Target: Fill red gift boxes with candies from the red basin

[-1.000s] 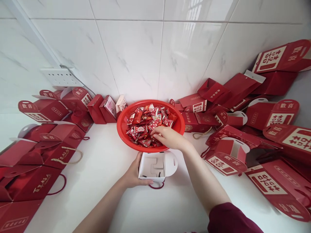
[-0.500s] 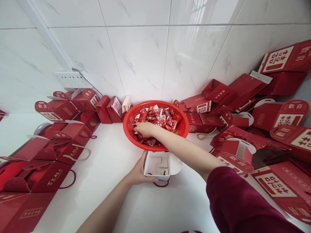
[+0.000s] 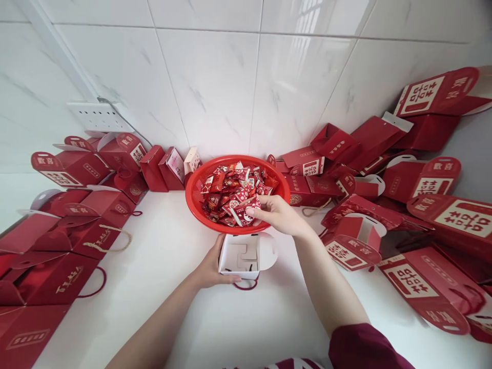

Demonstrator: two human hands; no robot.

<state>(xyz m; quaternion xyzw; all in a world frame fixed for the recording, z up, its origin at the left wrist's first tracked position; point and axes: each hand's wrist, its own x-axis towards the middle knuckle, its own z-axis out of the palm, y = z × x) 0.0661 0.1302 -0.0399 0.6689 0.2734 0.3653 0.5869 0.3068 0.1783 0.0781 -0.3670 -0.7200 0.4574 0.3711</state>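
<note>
My left hand (image 3: 213,265) grips the left side of a small open box (image 3: 240,254), thumb along its near edge. The box's white inside faces up, with a folded card bottom and a dark red cord at the front. My right hand (image 3: 277,211) pinches a red-and-white wrapped candy (image 3: 249,209) over the near right part of a red plastic basket (image 3: 192,202). Many wrapped candies (image 3: 225,187) fill the basket, which stands just behind the box.
Red gift boxes (image 3: 88,230) line the left side of the white table (image 3: 161,287). More red boxes (image 3: 415,277) are piled on the right. Small boxes (image 3: 171,169) stand by the tiled wall (image 3: 215,82), below a socket strip (image 3: 100,118).
My right hand has moved from the basket's left part to its right side, now with a candy between the fingers. My left hand still holds the box. The view has shifted slightly.
</note>
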